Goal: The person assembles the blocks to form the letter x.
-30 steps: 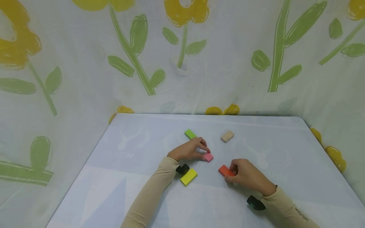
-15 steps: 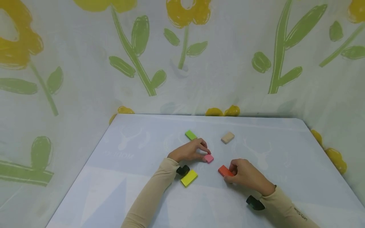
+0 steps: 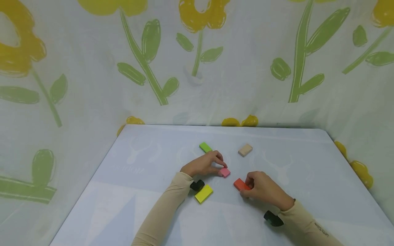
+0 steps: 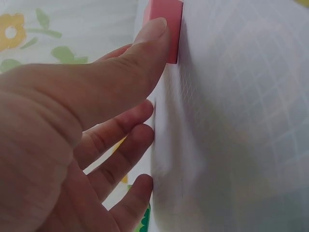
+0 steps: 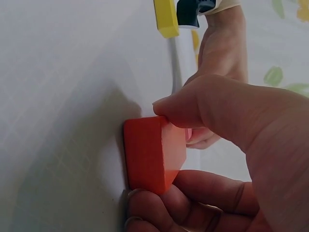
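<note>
- Through the head camera I see my left hand (image 3: 204,163) pinching a small pink rectangular block (image 3: 225,172) near the middle of the pale, faintly patterned table (image 3: 301,164).
- Its thumb and fingers stand just a block's width apart; in the left wrist view the thumb lies flat on the pink face, and three other fingers are loosely bent, holding nothing, probably kept out of the way.
- My right hand (image 3: 264,187) grips an orange-red rectangular block (image 3: 241,185), nearer me and to the pink one's right. Thumb and curled fingers take opposite sides, which I judge steadies it and leaves its far end uncovered.
- Both blocks sit low at the table; I can't tell whether either is slightly lifted. They're near each other but apart.
- A bright yellow block (image 3: 204,194) lies flat beside the left wrist's black camera (image 3: 197,185).
- Beyond the hands lie a lime-green block (image 3: 205,147) and a beige, wood-coloured block (image 3: 245,150), well apart, untouched by the fingers' grips.
</note>
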Action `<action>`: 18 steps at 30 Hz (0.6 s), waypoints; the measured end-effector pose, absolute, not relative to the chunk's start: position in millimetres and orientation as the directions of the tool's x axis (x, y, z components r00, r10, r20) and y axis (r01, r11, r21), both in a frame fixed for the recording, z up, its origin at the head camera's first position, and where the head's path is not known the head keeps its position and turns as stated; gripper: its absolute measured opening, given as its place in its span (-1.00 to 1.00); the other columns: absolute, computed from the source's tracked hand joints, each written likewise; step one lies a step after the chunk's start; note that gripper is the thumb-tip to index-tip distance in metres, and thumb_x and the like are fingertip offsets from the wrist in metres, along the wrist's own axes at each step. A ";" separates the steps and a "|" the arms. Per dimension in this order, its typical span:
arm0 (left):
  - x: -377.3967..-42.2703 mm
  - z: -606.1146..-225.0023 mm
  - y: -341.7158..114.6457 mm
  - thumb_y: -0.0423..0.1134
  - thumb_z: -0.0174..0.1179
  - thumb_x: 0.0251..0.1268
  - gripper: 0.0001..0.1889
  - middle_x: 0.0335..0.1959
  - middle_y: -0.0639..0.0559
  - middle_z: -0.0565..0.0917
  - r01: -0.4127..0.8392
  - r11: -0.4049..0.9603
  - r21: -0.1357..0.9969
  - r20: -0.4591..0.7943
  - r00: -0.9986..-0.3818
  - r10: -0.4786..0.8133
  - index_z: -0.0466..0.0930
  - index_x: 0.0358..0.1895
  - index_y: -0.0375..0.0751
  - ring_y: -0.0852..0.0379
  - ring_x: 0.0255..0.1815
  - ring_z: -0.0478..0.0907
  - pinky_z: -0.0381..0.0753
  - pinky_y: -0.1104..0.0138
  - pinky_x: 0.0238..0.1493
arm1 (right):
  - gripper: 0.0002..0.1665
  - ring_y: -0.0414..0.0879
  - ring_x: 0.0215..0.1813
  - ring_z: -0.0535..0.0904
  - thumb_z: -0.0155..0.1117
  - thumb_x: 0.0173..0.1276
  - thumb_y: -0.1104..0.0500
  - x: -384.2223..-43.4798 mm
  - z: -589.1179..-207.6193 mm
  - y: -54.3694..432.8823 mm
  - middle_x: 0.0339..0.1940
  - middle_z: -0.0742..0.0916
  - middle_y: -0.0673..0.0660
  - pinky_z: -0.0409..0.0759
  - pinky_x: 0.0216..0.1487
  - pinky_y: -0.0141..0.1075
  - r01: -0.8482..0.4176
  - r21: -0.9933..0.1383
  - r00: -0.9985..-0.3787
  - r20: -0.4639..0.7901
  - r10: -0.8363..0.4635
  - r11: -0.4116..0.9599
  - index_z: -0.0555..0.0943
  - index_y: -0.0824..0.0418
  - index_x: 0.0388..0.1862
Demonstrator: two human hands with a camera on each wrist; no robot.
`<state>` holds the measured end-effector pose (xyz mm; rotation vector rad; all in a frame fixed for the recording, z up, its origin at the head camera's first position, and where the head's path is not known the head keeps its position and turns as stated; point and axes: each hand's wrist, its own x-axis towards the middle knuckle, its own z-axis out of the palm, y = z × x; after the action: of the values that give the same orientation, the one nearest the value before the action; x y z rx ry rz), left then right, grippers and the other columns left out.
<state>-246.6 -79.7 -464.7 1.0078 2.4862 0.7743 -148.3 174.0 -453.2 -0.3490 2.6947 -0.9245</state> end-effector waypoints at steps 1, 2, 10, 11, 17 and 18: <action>-246.5 -464.4 -79.8 -0.11 0.42 0.33 -0.66 0.18 0.08 0.57 0.526 0.600 0.603 -0.113 -0.688 0.716 0.76 0.16 0.08 0.16 0.22 0.42 0.51 0.31 0.33 | -0.70 -0.15 -0.44 0.48 0.61 0.09 0.11 -148.7 -453.4 173.8 -0.52 0.61 -0.01 0.47 -0.45 -0.38 -0.140 -0.626 -0.935 -0.172 -0.311 0.767 0.61 0.18 -0.43; -246.6 -464.1 -79.8 -0.11 0.42 0.33 -0.66 0.19 0.08 0.57 0.526 0.601 0.602 -0.114 -0.688 0.716 0.76 0.16 0.08 0.16 0.22 0.42 0.51 0.31 0.33 | -0.70 -0.15 -0.44 0.48 0.61 0.09 0.11 -149.1 -453.5 173.5 -0.51 0.62 -0.01 0.47 -0.44 -0.38 -0.143 -0.625 -0.935 -0.169 -0.312 0.767 0.61 0.18 -0.43; -246.7 -463.6 -80.9 -0.12 0.42 0.34 -0.66 0.19 0.06 0.57 0.524 0.596 0.608 -0.113 -0.687 0.718 0.76 0.16 0.07 0.15 0.22 0.42 0.51 0.29 0.34 | -0.70 -0.15 -0.45 0.48 0.60 0.10 0.11 -152.1 -453.6 171.3 -0.52 0.61 -0.01 0.46 -0.46 -0.38 -0.148 -0.628 -0.934 -0.165 -0.316 0.764 0.60 0.18 -0.44; -246.9 -463.7 -80.9 -0.12 0.42 0.34 -0.66 0.19 0.06 0.57 0.526 0.594 0.608 -0.112 -0.685 0.720 0.76 0.16 0.06 0.15 0.22 0.42 0.50 0.29 0.34 | -0.71 -0.15 -0.45 0.48 0.60 0.10 0.11 -152.5 -453.6 171.1 -0.52 0.61 -0.01 0.46 -0.46 -0.38 -0.149 -0.629 -0.933 -0.165 -0.319 0.763 0.60 0.18 -0.44; -247.6 -464.5 -80.9 -0.13 0.42 0.34 -0.66 0.21 0.05 0.57 0.527 0.596 0.605 -0.114 -0.683 0.721 0.76 0.17 0.07 0.14 0.24 0.42 0.50 0.28 0.35 | -0.71 -0.15 -0.45 0.47 0.60 0.10 0.11 -153.9 -453.0 168.9 -0.51 0.61 -0.01 0.46 -0.45 -0.38 -0.153 -0.627 -0.932 -0.165 -0.322 0.763 0.61 0.19 -0.43; -247.7 -464.5 -80.9 -0.13 0.41 0.34 -0.66 0.21 0.05 0.57 0.527 0.596 0.606 -0.115 -0.684 0.721 0.76 0.17 0.07 0.14 0.25 0.42 0.50 0.28 0.35 | -0.71 -0.15 -0.45 0.48 0.60 0.10 0.12 -154.1 -452.9 168.4 -0.51 0.61 -0.01 0.47 -0.45 -0.38 -0.151 -0.627 -0.933 -0.166 -0.321 0.764 0.61 0.19 -0.43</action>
<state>-247.7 -80.9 -464.5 1.0078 2.4787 0.7755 -154.1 168.4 -452.9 -0.3683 2.6972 -0.9256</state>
